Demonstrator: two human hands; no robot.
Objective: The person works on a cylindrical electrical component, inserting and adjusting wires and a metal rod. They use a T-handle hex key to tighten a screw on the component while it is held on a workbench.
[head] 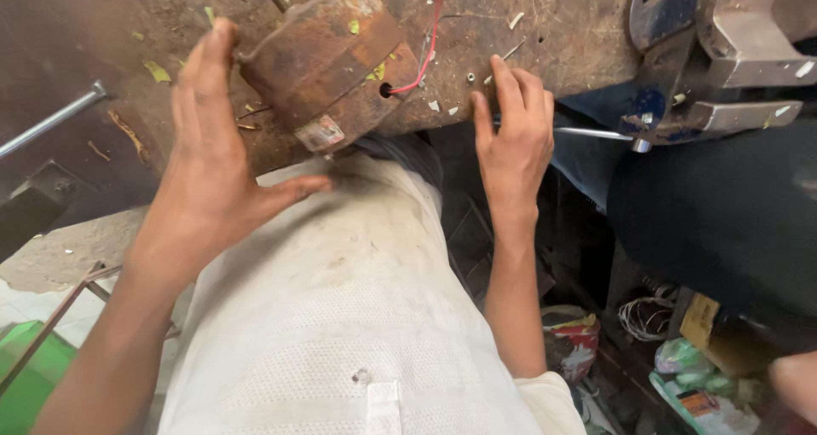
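On the workbench, open left hand cups rusty motor; open right hand rests beside vise.

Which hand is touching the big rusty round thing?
The left hand. Its fingers rest against the side of the rusty brown cylindrical metal block. The right hand lies flat on the worn wooden workbench, apart from the block.

A blue bench vise is mounted on a worn workbench; a steel rod lies left, coiled wire and plastic bags below.
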